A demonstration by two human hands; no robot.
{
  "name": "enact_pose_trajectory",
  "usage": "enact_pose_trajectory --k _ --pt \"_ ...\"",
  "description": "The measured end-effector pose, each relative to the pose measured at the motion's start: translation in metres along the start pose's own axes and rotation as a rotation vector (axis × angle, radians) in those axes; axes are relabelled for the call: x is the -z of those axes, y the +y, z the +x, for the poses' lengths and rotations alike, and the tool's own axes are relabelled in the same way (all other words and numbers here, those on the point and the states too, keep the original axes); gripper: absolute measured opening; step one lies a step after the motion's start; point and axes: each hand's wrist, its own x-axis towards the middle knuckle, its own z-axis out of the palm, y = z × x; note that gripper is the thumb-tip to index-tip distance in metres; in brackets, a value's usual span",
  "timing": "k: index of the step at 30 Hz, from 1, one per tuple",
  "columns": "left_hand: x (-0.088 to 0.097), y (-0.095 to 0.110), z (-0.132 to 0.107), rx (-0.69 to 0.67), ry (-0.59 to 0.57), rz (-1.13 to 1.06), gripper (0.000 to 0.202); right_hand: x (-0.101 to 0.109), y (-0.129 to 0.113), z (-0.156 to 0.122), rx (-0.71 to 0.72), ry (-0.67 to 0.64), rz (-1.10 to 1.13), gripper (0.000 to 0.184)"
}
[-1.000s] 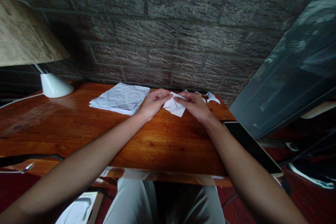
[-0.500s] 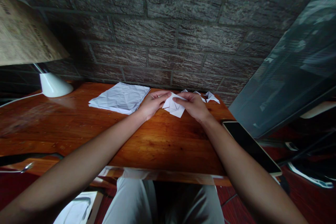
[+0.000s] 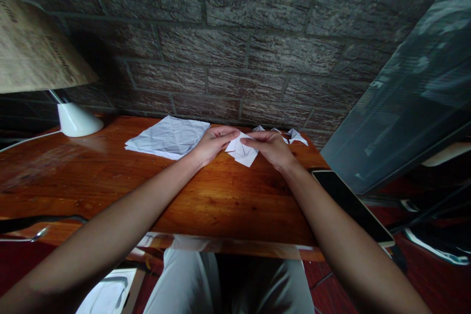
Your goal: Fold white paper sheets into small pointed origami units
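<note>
A small white sheet of folded paper [image 3: 244, 155] is held between my two hands, just above the wooden table. My left hand [image 3: 216, 142] pinches its upper left edge with thumb and fingers; a ring shows on one finger. My right hand [image 3: 271, 147] grips the right side, its thumb lying across the front of the paper and its other fingers behind. Creases and loose flaps show on the paper's lower half. Left of my left hand lies a stack of creased white paper sheets [image 3: 167, 136]. Beyond my right hand stand several small folded paper pieces [image 3: 297, 137].
The wooden table [image 3: 221, 206] runs against a dark brick wall [image 3: 228, 49]. A lamp with a white base [image 3: 78, 120] stands at the left. A dark-screened tablet [image 3: 351, 203] lies at the right edge beside my right forearm. A glass-like panel [image 3: 397, 88] rises at the right.
The folded paper has shifted slightly left and turned a little in my fingers. My right thumb has slid slightly left with it. Both hands keep their hold.
</note>
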Motion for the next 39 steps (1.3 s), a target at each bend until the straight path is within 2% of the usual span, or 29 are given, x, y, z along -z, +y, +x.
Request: enact_pose_trajectory --k 8,12,16,22,26,33,39 --pt "-0.003 0.0 0.0 -0.116 0.017 0.129 0.029 0.0 0.006 0.004 -0.007 0.006 0.028 0.031" --pt "-0.005 -0.002 -0.002 -0.15 0.071 0.183 0.028 0.0 0.011 0.005 0.005 -0.041 -0.01 0.031" --pt "-0.004 -0.004 -0.002 -0.113 0.073 0.195 0.03 0.001 0.014 0.006 -0.007 -0.047 -0.049 0.033" --pt "-0.001 -0.002 -0.003 -0.021 -0.051 0.131 0.031 0.001 0.012 0.005 0.011 -0.038 -0.049 0.031" --pt "0.0 -0.002 -0.003 0.021 -0.085 0.108 0.028 0.001 0.012 0.005 0.006 -0.044 -0.077 0.032" --pt "0.0 -0.002 -0.003 0.012 -0.029 0.138 0.025 0.003 0.013 0.006 0.025 -0.049 -0.13 0.035" --pt "-0.001 -0.002 -0.003 0.05 0.001 0.068 0.027 0.002 0.013 0.006 0.005 -0.072 -0.121 0.036"
